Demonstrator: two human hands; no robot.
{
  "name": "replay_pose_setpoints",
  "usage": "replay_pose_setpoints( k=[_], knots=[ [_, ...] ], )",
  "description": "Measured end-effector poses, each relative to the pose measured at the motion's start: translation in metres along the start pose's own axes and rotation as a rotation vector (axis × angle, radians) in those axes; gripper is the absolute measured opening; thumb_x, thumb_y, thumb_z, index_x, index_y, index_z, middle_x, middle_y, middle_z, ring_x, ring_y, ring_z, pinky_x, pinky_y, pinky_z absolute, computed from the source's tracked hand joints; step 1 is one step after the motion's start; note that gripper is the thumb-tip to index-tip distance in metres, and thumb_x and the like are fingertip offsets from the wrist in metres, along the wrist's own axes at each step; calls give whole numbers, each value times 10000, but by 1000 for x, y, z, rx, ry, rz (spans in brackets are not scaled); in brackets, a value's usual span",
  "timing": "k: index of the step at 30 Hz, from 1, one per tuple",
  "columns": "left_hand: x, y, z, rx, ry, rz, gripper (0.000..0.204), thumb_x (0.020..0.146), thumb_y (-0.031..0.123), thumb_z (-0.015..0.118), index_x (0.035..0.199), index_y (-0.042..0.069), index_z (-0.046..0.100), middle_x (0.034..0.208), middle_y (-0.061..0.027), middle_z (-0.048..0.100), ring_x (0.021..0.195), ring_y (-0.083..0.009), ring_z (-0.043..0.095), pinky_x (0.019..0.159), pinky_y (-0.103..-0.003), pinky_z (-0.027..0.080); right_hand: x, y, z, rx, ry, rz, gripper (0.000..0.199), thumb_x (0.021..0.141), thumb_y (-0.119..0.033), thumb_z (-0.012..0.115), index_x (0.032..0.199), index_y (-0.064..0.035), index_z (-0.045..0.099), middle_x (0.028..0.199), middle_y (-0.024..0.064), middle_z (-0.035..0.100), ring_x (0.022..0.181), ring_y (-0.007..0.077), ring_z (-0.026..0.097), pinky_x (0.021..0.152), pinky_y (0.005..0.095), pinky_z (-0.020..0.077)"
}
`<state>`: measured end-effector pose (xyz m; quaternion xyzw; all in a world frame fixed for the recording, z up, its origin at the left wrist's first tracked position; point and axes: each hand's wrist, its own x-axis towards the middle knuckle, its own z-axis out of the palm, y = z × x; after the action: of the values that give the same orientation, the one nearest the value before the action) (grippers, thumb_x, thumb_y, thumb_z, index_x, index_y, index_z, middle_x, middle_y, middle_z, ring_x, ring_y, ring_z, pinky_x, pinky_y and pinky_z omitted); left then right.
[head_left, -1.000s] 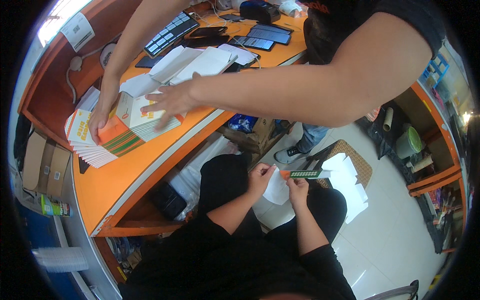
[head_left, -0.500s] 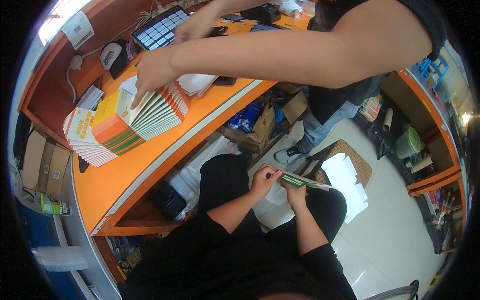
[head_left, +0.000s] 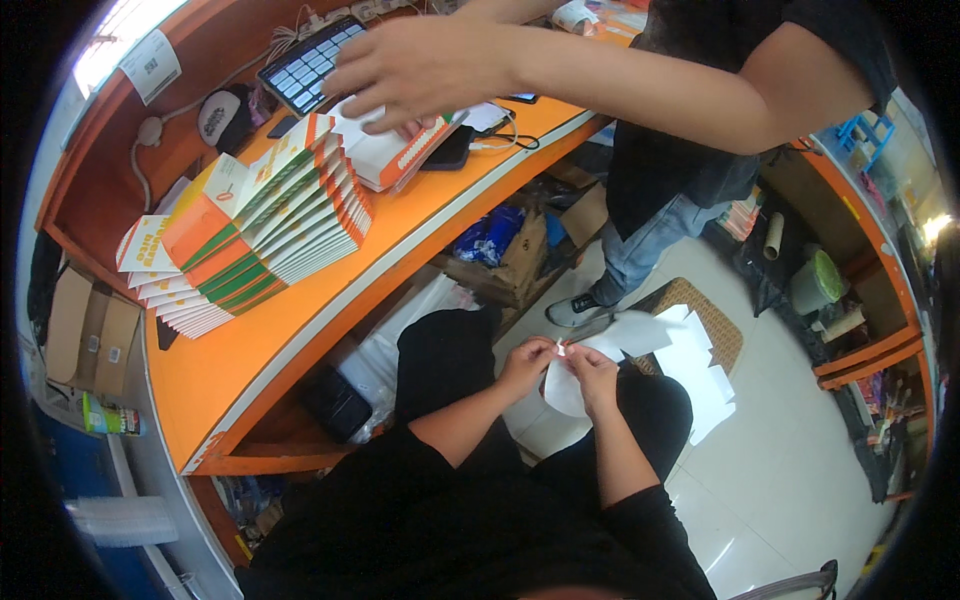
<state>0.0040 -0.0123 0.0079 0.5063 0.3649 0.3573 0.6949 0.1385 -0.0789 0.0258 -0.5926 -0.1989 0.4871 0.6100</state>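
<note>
Pinching a white card piece (head_left: 632,334) just left of the woven stool (head_left: 724,338), the left hand (head_left: 527,368) and right hand (head_left: 596,378) grasp it between fingertips; flat white cardboard (head_left: 694,378) overlaps the stool.

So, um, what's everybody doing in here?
The person in black is working a piece of white card with both hands, the left hand and right hand pinching it close together near their knees. More flat white card lies on the woven stool. Someone else stands at the orange desk, with a blurry hand over the desk, near stacks of orange, white and green printed card.
</note>
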Motion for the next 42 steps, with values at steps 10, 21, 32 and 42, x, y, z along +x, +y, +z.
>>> replay_pose_setpoints(
  k=[10, 21, 32, 42],
  knots=[
    [5, -3, -7, 25, -151, 11, 193, 940, 154, 589, 949, -22, 668, 1017, -44, 613, 956, -118, 566, 832, -248, 450, 3, 12, -6, -35, -33, -19, 119, 853, -17, 653, 958, 38, 661, 904, 75, 681, 766, 134, 650, 750, 255, 541],
    [-2, -2, 1, 262, -18, 118, 360, 906, 152, 626, 1225, -10, 591, 909, -26, 644, 853, -102, 592, 811, -246, 475, 0, 16, 1, -130, -105, 79, 268, 926, -276, 604, 933, -15, 664, 862, 69, 640, 820, 175, 602, 784, 300, 468],
    [10, -5, -4, 273, 268, 128, 267, 906, 241, 612, 987, -13, 596, 894, -66, 640, 854, -153, 590, 781, -298, 465, 22, -7, -34, -781, 174, 41, 386, 892, -190, 566, 1208, 32, 581, 1271, 257, 551, 1180, 388, 531, 996, 411, 407],
    [10, -19, -1, -93, -125, -84, 313, 917, 335, 641, 1039, 64, 542, 974, -16, 576, 864, -114, 582, 750, -252, 496, -13, -9, 5, -792, 141, -630, 224, 735, -36, 703, 954, -41, 654, 1072, 138, 653, 993, 313, 635, 856, 372, 492]
  ],
)
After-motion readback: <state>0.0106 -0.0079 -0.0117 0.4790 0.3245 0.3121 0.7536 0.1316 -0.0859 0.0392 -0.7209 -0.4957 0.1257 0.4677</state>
